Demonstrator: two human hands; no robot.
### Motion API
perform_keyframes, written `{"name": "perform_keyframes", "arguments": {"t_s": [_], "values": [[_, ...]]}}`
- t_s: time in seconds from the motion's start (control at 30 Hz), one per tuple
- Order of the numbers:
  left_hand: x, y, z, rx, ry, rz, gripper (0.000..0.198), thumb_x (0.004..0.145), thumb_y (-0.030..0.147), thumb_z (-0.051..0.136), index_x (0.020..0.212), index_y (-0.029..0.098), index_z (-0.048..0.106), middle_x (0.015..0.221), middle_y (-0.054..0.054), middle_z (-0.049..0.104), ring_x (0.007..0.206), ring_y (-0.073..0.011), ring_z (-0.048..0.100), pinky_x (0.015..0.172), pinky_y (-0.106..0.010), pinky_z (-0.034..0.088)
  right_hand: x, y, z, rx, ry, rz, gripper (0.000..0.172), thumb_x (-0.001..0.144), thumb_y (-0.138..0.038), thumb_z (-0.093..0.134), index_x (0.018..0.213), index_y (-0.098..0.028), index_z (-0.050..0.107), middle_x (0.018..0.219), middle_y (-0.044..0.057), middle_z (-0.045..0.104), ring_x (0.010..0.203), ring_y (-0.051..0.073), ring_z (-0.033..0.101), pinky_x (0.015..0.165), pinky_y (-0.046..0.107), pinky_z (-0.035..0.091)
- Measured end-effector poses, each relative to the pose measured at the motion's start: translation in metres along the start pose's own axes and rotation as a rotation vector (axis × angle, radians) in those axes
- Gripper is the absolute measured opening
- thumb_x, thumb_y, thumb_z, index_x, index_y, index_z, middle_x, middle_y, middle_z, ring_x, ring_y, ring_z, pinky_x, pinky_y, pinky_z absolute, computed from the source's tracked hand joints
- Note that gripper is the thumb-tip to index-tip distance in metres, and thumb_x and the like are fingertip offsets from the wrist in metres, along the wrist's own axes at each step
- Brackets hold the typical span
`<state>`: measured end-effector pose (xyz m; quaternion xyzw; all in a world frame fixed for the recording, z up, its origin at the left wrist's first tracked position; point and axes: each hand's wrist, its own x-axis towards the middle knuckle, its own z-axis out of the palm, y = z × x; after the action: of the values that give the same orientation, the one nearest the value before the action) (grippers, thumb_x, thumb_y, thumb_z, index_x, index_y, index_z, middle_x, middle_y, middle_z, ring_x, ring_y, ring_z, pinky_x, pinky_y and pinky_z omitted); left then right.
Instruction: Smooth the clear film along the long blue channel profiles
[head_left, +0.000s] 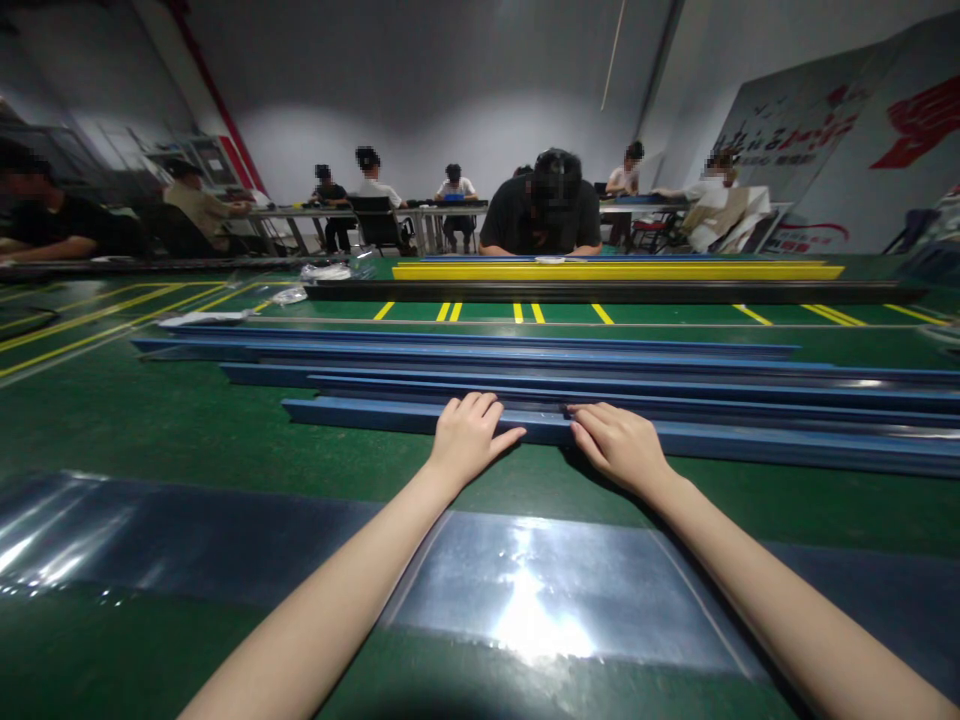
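Both my hands rest on the nearest of several long blue rails (360, 416) lying across the green floor. My left hand (469, 437) curls its fingers over the rail's top edge, thumb stretched along its near face. My right hand (616, 442) grips the same rail a little to the right, fingers folded over it. Behind it lie more blue rails (450, 352) side by side. A clear plastic sheet (525, 590) is spread on the floor under my forearms.
A long yellow strip on a black rail (615, 272) lies further back, where a person in black (541, 212) bends over it. Plastic bags (322, 272) lie at back left. Other people sit at tables along the far wall.
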<state>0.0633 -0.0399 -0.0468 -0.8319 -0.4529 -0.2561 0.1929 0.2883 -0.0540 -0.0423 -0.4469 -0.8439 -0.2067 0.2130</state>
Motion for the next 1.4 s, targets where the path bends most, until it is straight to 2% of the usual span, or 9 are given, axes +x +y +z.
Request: {"name": "perform_keyframes", "arguments": {"t_s": [1.4], "values": [[0.0002,0.0014,-0.0015,0.022,-0.037,-0.013,0.041,0.084,0.052,0.037,0.084,0.017,0.058,0.091,-0.006,0.063,0.085,-0.0193,0.054,0.068,-0.032,0.033,-0.0002,0.0,-0.0007,0.005,-0.023,0.009,0.03,0.089,-0.028,0.033,0.088,-0.016,0.061,0.097,0.005,0.066,0.081,0.015,0.058,0.067,0.025,0.037]]}}
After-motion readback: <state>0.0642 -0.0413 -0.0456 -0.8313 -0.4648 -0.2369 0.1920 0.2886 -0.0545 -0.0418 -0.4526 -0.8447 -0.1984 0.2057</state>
